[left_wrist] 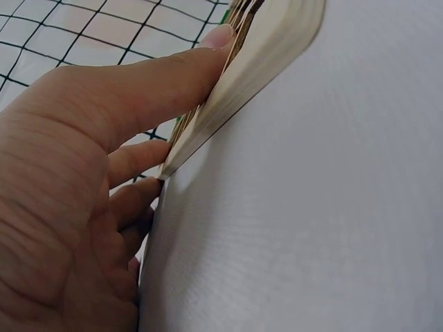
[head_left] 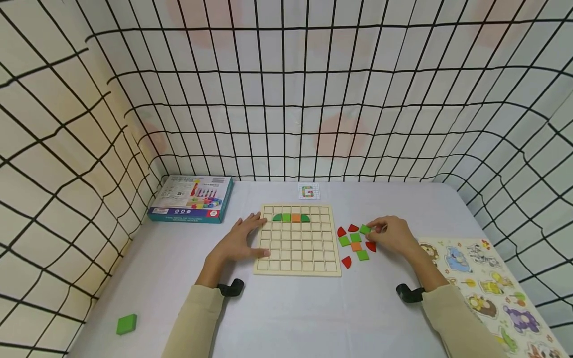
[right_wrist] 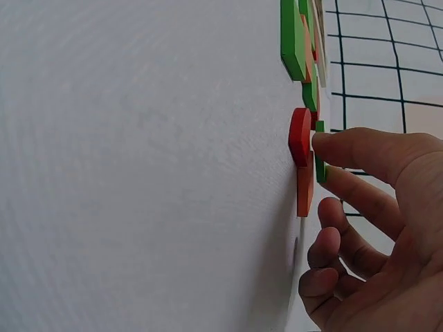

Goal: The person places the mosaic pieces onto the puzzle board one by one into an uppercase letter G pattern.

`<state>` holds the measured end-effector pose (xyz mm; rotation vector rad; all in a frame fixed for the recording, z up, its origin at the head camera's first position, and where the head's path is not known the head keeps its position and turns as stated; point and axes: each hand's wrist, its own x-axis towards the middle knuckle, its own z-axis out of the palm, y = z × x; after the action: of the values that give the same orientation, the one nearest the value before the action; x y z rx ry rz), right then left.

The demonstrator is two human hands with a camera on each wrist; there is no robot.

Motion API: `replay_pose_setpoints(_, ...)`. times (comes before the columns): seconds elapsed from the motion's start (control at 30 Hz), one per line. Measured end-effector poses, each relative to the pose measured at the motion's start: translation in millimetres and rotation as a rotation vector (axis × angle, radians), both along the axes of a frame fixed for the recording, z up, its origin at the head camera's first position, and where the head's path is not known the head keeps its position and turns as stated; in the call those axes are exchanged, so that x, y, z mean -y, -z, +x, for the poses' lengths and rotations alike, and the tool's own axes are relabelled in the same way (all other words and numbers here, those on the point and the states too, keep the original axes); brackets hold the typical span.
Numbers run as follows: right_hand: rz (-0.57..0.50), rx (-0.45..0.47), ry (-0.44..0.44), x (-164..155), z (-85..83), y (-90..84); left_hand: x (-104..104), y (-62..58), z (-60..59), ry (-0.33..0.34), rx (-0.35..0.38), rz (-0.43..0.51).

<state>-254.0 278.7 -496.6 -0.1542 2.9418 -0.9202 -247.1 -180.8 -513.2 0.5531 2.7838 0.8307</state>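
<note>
1. Card (head_left: 309,191): a "G" in coloured shapes is shown; it is placed just beyond the board.
2. Box (head_left: 190,196): printing is carried on its top and side, too small to be read reliably.
3. Surface: a white-covered tabletop (head_left: 313,318), on which a green block (head_left: 127,324) is seen at the near left and an animal-picture board (head_left: 481,288) at the right.
4. Room: the table is bordered by black wire mesh (head_left: 282,72), backed by pale sheeting.
5. Grid board (head_left: 295,251): centrally laid; 4 pieces (2 dark green, 1 light green, 1 orange) are set in its second row from the far edge.
6. Left hand (head_left: 239,241): fingers spread at the grid board's left edge, the thumb rested on top.
7. Right hand (head_left: 394,236): a green tile (head_left: 364,228) is pinched between thumb and index finger, beside the loose red pieces (head_left: 346,262).
</note>
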Motion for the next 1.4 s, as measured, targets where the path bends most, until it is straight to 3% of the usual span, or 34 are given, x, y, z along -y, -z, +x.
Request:
replay_pose_setpoints(0.3,-0.032,-0.001,0.019,4.6,-0.2,-4.8,0.2,-3.8,1.6,0.002,-0.006,0.011)
replay_pose_setpoints(0.73,-0.059,-0.025,-0.014,27.1,-4.4,-14.6,-0.1,0.1,-1.0,0.007,-0.001,0.007)
replay_pose_setpoints(1.23,-0.159,-0.03,-0.091,85.4,-10.2,-18.0,-1.7,-0.4,-2.4,0.025,-0.005,0.008)
replay_pose_setpoints(1.4,-0.198,-0.044,-0.159,104.5,-12.5,-16.0,-0.4,-1.6,-0.1,0.02,-0.002,-0.003)
